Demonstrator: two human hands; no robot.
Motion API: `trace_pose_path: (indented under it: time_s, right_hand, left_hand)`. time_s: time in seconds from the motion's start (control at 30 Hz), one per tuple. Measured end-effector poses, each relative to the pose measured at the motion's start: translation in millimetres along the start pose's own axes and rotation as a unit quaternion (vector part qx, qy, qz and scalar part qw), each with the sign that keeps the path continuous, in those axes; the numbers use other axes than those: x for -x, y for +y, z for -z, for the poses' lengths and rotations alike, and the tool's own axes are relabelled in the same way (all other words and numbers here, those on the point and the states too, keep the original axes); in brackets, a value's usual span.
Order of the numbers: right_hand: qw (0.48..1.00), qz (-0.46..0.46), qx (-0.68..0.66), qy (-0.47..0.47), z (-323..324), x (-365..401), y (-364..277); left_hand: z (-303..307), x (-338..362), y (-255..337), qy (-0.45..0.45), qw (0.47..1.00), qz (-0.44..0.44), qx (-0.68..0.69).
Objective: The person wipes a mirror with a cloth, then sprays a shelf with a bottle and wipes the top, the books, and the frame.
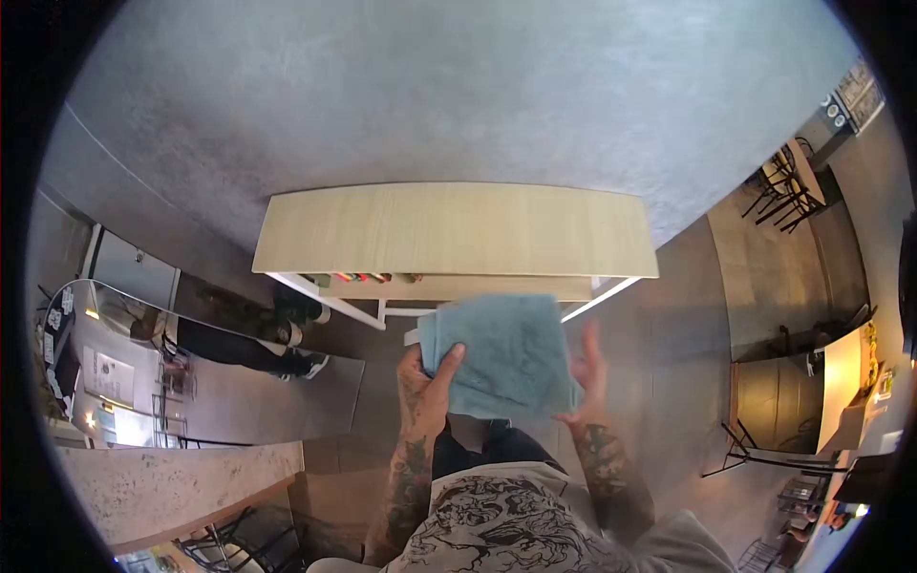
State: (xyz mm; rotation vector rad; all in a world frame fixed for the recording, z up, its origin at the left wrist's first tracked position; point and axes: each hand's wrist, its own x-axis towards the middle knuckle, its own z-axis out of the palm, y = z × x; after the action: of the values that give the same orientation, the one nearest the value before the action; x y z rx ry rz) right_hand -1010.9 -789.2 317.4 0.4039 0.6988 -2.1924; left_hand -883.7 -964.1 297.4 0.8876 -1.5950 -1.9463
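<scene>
A folded blue-grey towel (pixel 501 349) is held up in front of my body, between me and a light wooden console table (pixel 458 229). My left hand (pixel 427 382) grips its left edge, thumb pressed on top and the fingers underneath. A small white tab (pixel 412 337) sticks out beside that edge. At the towel's right edge is my right hand (pixel 587 382), blurred by motion, its fingers stretched out and the thumb apart from them, right at the lower right corner.
The console table stands against a grey wall (pixel 458 95), small colourful items (pixel 363 277) on its lower shelf. A mirror (pixel 220 372) to the left shows a person's legs. A stone-topped counter (pixel 181 487) is at lower left. Tables and chairs (pixel 788 186) stand on the right.
</scene>
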Motion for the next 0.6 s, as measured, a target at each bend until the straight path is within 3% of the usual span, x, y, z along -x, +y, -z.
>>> trace_pose_path:
  time_s: [0.1,0.13,0.2,0.23,0.27,0.3,0.37,0.4,0.43,0.47,0.5,0.57,0.6]
  right_hand:
    - [0.989,-0.120,-0.038,-0.078,20,43,-45]
    - [0.973,-0.088,0.185,-0.104,41,47,-54]
    - [0.907,-0.052,0.397,-0.127,39,61,-65]
    - [0.860,-0.002,0.484,-0.161,33,67,-72]
    - [0.802,0.049,0.563,-0.193,25,71,-74]
    - [0.802,0.047,0.561,-0.200,30,72,-79]
    - [0.828,0.125,0.447,-0.316,43,72,-95]
    - [0.825,0.123,0.447,-0.322,37,73,-95]
    - [0.856,0.096,0.406,-0.306,27,76,-97]
    - [0.885,0.069,0.361,-0.286,16,78,-97]
    - [0.884,0.068,0.361,-0.289,5,79,-98]
    - [0.730,0.160,0.596,-0.295,-23,80,-99]
    - [0.687,0.235,0.616,-0.305,-38,83,-92]
  left_hand:
    - [-17,23,1,-0.003,0.998,-0.031,0.046]
    - [-21,32,1,-0.004,0.998,-0.040,0.046]
    - [-22,52,1,-0.049,0.985,0.009,0.165]
    - [-16,57,-6,-0.043,0.986,0.004,0.162]
    - [-5,56,-19,-0.171,0.957,-0.079,0.222]
    - [3,62,-8,-0.232,0.955,-0.071,0.172]
    - [19,73,13,-0.353,0.931,-0.074,0.063]
    - [16,82,20,-0.374,0.909,-0.054,0.176]
    - [15,87,25,-0.390,0.874,-0.034,0.286]
    - [25,84,29,-0.438,0.855,0.022,0.276]
    - [24,85,32,-0.437,0.856,0.020,0.275]
    - [4,87,56,-0.388,0.916,-0.009,0.099]
    - [4,81,52,-0.381,0.916,-0.099,-0.072]
